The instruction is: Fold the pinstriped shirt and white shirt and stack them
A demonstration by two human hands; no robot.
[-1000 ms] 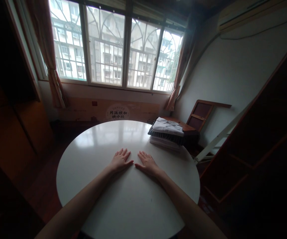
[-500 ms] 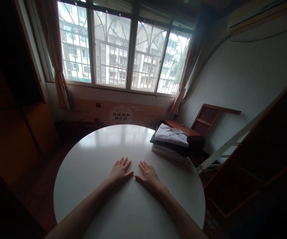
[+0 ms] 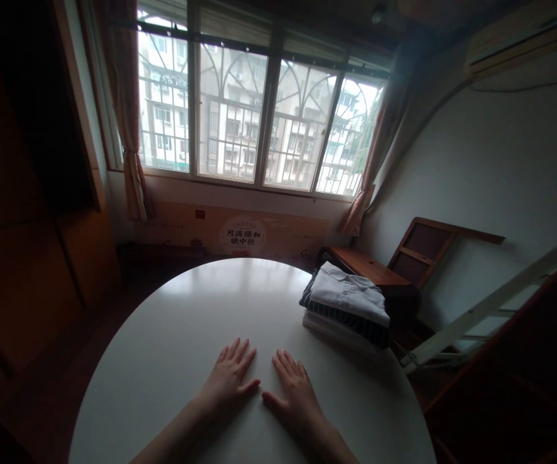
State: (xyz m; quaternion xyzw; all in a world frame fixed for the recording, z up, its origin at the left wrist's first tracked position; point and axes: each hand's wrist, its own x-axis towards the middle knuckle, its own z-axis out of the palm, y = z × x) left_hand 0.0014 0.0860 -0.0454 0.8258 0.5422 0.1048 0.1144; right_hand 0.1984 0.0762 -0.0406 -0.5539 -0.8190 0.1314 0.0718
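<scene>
My left hand (image 3: 230, 374) lies flat on the round white table (image 3: 162, 361), fingers spread and pointing away from me. Beside it, with a small gap between the thumbs, my right hand (image 3: 293, 388) rests palm down on the same surface, also with its fingers stretched out. Neither hand holds anything. Beyond my right hand, near the table's right edge, sits a stack of folded clothes. A light collared shirt (image 3: 348, 290) tops it, over a dark striped garment (image 3: 340, 316) and something whitish (image 3: 326, 327) at the bottom.
Past the table are a barred window (image 3: 230, 116) with tied curtains (image 3: 136, 180) and a printed banner (image 3: 176, 225) below. At right stand a low wooden cabinet (image 3: 369, 264), a leaning wooden panel (image 3: 420, 248) and a pale ladder (image 3: 481, 316). Brown cupboards (image 3: 85, 258) line the left.
The view has tilted up and shifted slightly, so table, hands and clothes sit lower in the picture. My hands keep their flat pose on the table.
</scene>
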